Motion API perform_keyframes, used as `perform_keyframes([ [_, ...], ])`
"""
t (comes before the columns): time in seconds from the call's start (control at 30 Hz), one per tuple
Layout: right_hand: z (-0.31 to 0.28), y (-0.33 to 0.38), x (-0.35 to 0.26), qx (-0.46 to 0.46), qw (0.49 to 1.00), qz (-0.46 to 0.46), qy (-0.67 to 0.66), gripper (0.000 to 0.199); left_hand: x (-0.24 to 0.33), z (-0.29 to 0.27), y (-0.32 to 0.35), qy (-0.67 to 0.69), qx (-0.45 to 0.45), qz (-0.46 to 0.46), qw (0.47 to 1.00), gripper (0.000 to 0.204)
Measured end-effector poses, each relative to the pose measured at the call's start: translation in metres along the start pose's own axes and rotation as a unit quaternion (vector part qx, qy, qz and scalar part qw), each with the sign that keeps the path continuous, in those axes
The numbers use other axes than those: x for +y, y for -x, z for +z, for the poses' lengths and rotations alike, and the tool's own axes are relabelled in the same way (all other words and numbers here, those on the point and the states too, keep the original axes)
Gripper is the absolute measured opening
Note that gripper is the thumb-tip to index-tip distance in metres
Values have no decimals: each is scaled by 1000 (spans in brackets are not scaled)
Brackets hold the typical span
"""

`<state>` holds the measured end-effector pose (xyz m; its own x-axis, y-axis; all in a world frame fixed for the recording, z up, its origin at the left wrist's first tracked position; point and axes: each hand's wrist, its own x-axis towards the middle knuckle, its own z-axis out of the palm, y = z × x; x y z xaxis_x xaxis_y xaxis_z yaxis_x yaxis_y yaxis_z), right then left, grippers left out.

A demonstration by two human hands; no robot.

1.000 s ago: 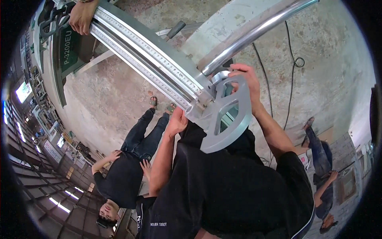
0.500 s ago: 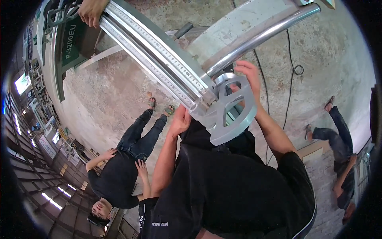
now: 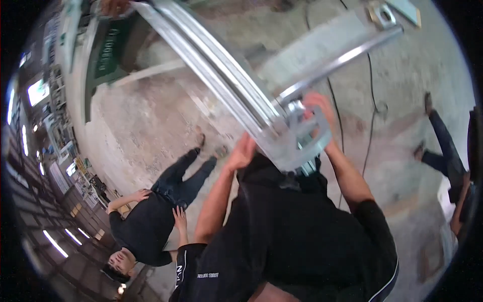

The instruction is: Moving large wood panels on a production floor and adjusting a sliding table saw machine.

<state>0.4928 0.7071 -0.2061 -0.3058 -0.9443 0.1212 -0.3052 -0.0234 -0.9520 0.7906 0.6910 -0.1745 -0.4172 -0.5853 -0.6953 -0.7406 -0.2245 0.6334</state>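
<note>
A long silver rail assembly [image 3: 221, 70] with paired scales slants from the upper left toward my body. Its near end carries a silver bracket [image 3: 314, 143] with large cut-outs. My left hand [image 3: 243, 152] grips the near end of the rail from below, its fingers partly hidden. On the other side my right hand [image 3: 322, 108] holds the bracket, curled around its far edge. A polished steel bar [image 3: 347, 55] runs from the bracket to the upper right, beside a pale flat beam [image 3: 317, 40]. Motion blurs the picture.
A co-worker's hand [image 3: 114, 7] is at the rail's far end, near a green machine panel [image 3: 110, 50]. One person [image 3: 146, 221] stands at the left, hands on hips; another person [image 3: 448, 156] is at the right. Black cables [image 3: 336, 105] lie across the concrete floor [image 3: 146, 121].
The rail, bracket and both my hands have shifted slightly right and down in view; the surroundings shift too. Both hands keep their hold. The person at the right appears farther toward the rim.
</note>
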Motion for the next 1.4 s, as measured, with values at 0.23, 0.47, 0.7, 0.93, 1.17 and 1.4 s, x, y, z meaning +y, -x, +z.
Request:
perform_keyframes([
  [0.23,9,25,-2,20,998,54,-18,12,-15,11,-9,28,5,126,992,42],
  [0.47,11,31,17,19,995,97,-5,16,-14,18,-8,62,42,181,981,50],
  [0.7,9,23,0,14,998,65,2,33,-29,43,-29,110,146,143,973,49],
  [0.93,-2,23,21,-22,994,4,107,30,22,56,10,168,424,200,867,56],
  [1.17,-4,19,11,-54,993,47,92,26,95,63,49,36,437,375,817,72],
  [1.4,-18,9,17,-142,987,71,14,15,125,81,65,52,370,323,870,64],
])
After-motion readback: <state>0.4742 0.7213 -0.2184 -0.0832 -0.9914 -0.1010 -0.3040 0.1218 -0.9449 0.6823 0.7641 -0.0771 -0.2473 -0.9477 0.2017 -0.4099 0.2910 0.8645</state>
